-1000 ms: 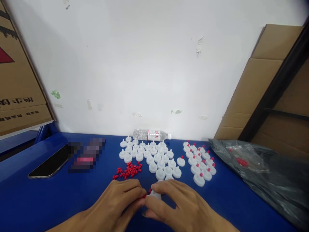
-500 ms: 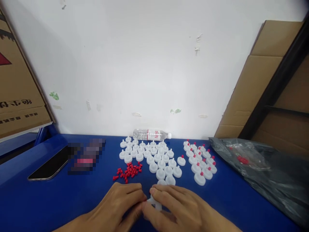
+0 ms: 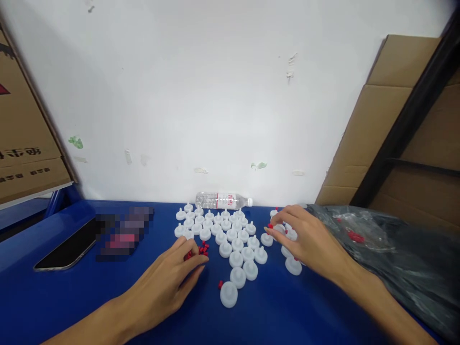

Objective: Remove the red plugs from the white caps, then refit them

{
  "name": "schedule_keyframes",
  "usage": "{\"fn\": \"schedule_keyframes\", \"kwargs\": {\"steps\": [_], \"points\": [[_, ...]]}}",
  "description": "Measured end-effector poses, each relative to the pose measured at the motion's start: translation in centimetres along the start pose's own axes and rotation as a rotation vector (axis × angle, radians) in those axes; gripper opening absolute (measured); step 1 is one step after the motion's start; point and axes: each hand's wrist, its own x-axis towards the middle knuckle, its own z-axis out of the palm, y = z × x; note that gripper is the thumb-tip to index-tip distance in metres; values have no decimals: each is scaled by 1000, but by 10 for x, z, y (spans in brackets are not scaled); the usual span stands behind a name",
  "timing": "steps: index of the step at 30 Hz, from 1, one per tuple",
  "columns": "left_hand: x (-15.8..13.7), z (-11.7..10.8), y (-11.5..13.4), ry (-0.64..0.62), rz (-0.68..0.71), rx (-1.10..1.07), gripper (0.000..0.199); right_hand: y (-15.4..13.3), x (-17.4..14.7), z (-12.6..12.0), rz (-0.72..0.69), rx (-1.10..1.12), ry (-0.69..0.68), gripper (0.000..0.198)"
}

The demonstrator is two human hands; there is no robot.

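Note:
My right hand (image 3: pixel 305 235) reaches over the group of white, red-tipped lids (image 3: pixel 293 266). Its thumb and forefinger are closed on a small red cap (image 3: pixel 270 226), just above a white lid (image 3: pixel 266 239). My left hand (image 3: pixel 170 278) is low over the pile of red caps (image 3: pixel 203 249), its thumb and forefinger slightly apart, and hides part of the pile. Between the hands, a white lid (image 3: pixel 229 294) lies nearest me, with a loose-looking red cap (image 3: pixel 220 284) at its upper left edge. Several white spouted lids (image 3: pixel 237 244) without red tips spread across the middle.
A clear plastic bottle (image 3: pixel 224 201) lies along the wall. On the left are a phone (image 3: pixel 66 244) and a blurred-out item (image 3: pixel 125 235). Grey plastic sheeting (image 3: pixel 402 268) with a clear bag of red pieces (image 3: pixel 359 235) covers the right side of the blue table (image 3: pixel 280 321).
My hands have parted. The white lid they held together now lies on the table. My left hand moved to the red caps, my right hand forward and right to the red-tipped lids.

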Motion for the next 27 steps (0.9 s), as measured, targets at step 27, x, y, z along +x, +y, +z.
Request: {"fn": "schedule_keyframes", "kwargs": {"steps": [27], "points": [[-2, 5, 7, -73, 24, -83, 19, -59, -17, 9, -141, 194, -293, 25]]}}
